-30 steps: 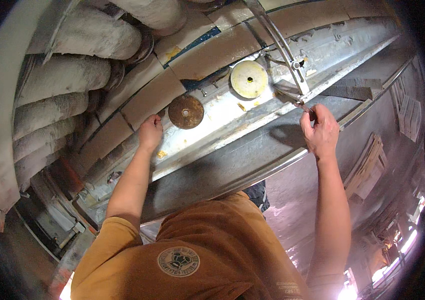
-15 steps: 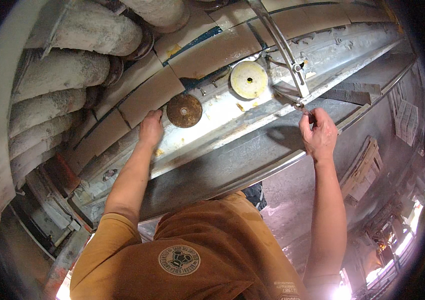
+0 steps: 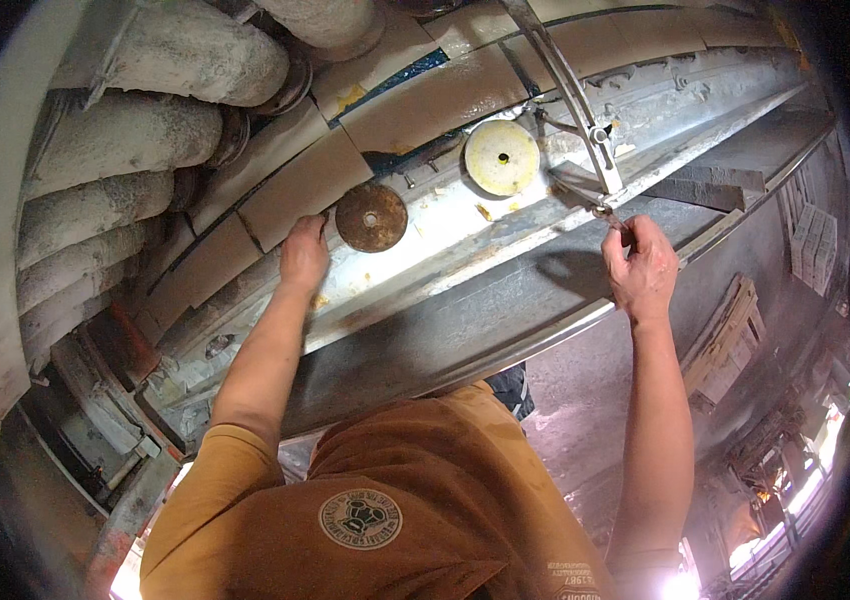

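My right hand (image 3: 643, 268) is closed around a small metal wrench (image 3: 619, 223). Its ring-like end meets the foot of a slotted metal bracket arm (image 3: 575, 105) on the pale ledge. To the left, my left hand (image 3: 304, 255) is curled closed at the ledge's back edge, beside a rusty brown disc (image 3: 371, 217) with a centre hole. Whatever its fingers grip, if anything, is hidden. Between the hands, farther back, sits a pale yellow disc (image 3: 502, 158) with a dark centre hole. Two small bolts (image 3: 409, 181) stick up between the discs.
Brown flat tiles (image 3: 432, 105) line the curved surface behind the ledge. Thick, dusty pipes (image 3: 125, 145) crowd the upper left. A grey metal trough (image 3: 445, 315) runs along the near side, with a metal rim before my body. Wooden pieces (image 3: 725, 335) lie below at right.
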### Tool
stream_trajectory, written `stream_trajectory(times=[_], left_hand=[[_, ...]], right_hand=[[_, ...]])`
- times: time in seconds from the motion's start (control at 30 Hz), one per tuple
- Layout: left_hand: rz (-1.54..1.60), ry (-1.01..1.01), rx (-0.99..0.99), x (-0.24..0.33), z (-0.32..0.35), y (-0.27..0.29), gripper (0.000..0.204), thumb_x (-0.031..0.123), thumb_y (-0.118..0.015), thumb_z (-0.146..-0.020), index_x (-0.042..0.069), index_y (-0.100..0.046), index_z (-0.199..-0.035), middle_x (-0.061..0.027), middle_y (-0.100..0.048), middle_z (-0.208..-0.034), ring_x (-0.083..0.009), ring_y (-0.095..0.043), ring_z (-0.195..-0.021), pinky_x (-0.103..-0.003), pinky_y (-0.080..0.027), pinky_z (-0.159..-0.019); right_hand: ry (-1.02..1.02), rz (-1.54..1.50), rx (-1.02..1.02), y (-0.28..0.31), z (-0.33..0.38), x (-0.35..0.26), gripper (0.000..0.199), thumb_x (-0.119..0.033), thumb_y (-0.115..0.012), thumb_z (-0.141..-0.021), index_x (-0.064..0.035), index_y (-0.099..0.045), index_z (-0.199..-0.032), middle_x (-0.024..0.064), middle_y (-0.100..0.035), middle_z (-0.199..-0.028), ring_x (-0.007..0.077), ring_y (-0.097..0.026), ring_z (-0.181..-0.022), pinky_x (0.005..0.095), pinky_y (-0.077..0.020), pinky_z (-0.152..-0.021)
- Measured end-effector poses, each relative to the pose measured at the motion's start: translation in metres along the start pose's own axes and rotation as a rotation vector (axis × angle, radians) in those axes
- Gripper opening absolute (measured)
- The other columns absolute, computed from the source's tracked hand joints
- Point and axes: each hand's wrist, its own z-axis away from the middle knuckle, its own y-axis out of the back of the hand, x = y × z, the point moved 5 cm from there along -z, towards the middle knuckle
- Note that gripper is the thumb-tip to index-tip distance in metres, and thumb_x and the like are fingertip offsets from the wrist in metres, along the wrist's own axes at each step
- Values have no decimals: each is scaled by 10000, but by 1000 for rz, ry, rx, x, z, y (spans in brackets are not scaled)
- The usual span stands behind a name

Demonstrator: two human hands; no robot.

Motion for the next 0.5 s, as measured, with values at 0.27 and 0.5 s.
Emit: stream_trajectory(times=[0.27, 0.5], left_hand=[[152, 94, 24, -18, 3, -3, 339, 21, -540, -803, 45, -596, -1136, -197, -640, -1072, -374, -611, -980, -436, -484, -858], [207, 119, -3, -17, 7, 6, 319, 17, -522, -820, 55, -597, -1128, -208, -658, -994, -388, -630, -922, -442, -497, -797]], right_hand=[[0, -6, 4, 0, 0, 0, 191, -202, -635, -785, -47, -544, -719, 126, -583, -675, 317, -586, -620, 400, -458, -573], [-11, -5, -6, 1, -1, -1, 190, -198, -631, -786, -43, -544, -718, 128, -585, -677, 321, -587, -621, 404, -460, -575]])
